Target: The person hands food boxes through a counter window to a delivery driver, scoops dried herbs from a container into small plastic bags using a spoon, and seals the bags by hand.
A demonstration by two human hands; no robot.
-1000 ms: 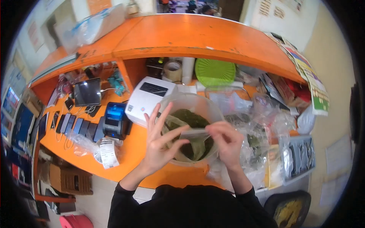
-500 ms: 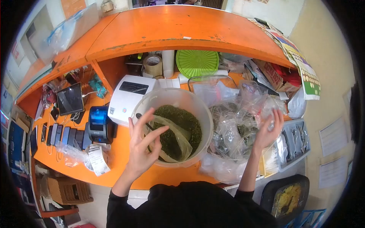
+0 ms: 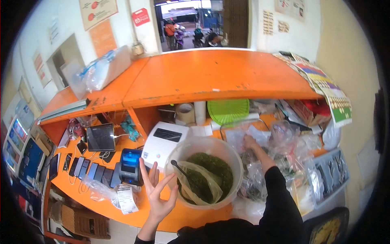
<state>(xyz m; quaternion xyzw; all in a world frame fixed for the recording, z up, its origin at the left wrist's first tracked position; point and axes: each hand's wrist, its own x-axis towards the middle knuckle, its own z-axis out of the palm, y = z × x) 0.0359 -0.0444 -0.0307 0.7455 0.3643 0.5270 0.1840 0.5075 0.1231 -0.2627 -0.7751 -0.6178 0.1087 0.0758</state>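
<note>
Reaching: right hand (image 3: 250, 142), at clear bags (image 3: 237, 138); grip unclear. Left hand (image 3: 160, 203): empty, fingers spread, beside bucket (image 3: 203, 143). Within: loose greens (image 3: 222, 166), plentiful, unbagged; liner (image 3: 212, 185); spoon (image 3: 181, 168). Alongside: packets (image 3: 252, 185), some apparently filled.

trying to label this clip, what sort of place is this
Probably a small shop's service counter: an orange wooden counter holds a white box-shaped printer, a row of dark phones and a translucent plastic tub of green leafy material, with a doorway to the street beyond.
</note>
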